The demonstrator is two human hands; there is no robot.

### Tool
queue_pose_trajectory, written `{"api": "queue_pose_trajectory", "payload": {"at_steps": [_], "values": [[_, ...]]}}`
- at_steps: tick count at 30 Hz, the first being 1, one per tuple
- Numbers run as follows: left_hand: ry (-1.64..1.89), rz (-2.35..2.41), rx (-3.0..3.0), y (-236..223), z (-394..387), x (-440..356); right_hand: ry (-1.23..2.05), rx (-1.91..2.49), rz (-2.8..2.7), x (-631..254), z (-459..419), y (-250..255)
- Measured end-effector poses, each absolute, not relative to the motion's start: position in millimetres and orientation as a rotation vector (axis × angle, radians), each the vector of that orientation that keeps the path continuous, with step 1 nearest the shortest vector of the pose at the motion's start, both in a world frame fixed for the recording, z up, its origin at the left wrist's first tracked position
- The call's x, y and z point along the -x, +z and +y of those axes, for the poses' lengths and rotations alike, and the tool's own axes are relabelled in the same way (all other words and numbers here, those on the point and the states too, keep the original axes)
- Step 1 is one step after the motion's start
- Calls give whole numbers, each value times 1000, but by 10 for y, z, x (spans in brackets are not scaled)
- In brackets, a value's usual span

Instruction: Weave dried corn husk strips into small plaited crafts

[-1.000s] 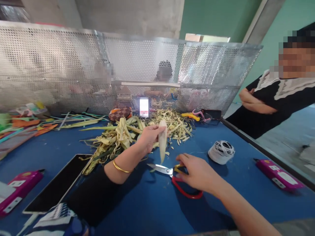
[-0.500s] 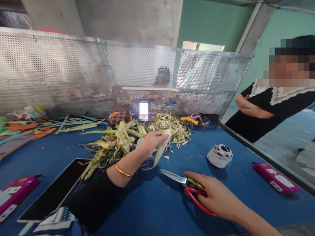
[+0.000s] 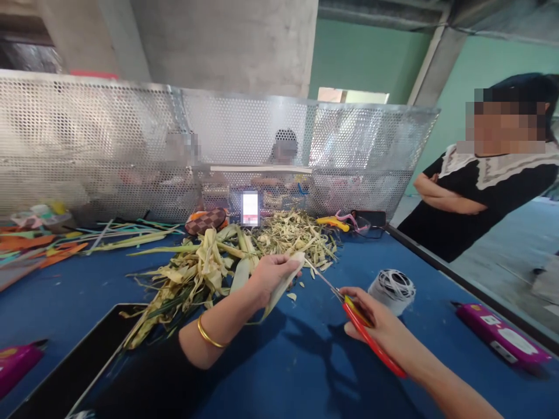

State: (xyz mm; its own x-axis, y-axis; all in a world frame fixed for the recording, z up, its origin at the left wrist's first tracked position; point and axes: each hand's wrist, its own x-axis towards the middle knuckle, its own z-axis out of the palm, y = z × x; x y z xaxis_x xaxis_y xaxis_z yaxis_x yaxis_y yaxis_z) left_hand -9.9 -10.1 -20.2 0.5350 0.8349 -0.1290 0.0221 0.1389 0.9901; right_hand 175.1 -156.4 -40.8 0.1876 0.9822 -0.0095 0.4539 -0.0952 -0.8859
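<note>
In the head view, my left hand pinches a pale corn husk near its upper end, and the husk hangs down beside my fingers. My right hand holds a pair of scissors with red and yellow handles. The scissor blades point up and left, their tips at the husk's top edge; whether they touch it I cannot tell. A heap of dried husks lies beyond my left forearm. Small husk clippings are piled behind my left hand.
A ball of white string stands right of my right hand. Purple packages lie at both sides, with a dark tablet-like slab at left. A perforated metal screen closes off the back. A person stands at right with arms folded.
My right hand has turned the scissors and raised their blades to the husk's top edge. The husk in my left hand now slants instead of hanging straight. The camera view has tilted upward.
</note>
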Motion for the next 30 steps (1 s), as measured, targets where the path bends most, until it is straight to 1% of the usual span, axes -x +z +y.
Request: {"api": "queue_pose_trajectory", "payload": {"at_steps": [5,12,18,25,30], "values": [[722,857,-1334,-223,-85,98,761,1737,-1436,-1777,-1536,-391],[636,800,-1429,-209,-138,91,788,1739,-1469,-1708,-1499,-349],[603,744,-1539,-251,-149,87,840,1663,-1386,-1667,-1472,-379],[564,767,-1467,-268,-134,70,799,1573,-1323,-1627,-1472,-451],[522,779,-1398,-234,-134,75,808,1597,-1301,-1650,-1472,-499]]}}
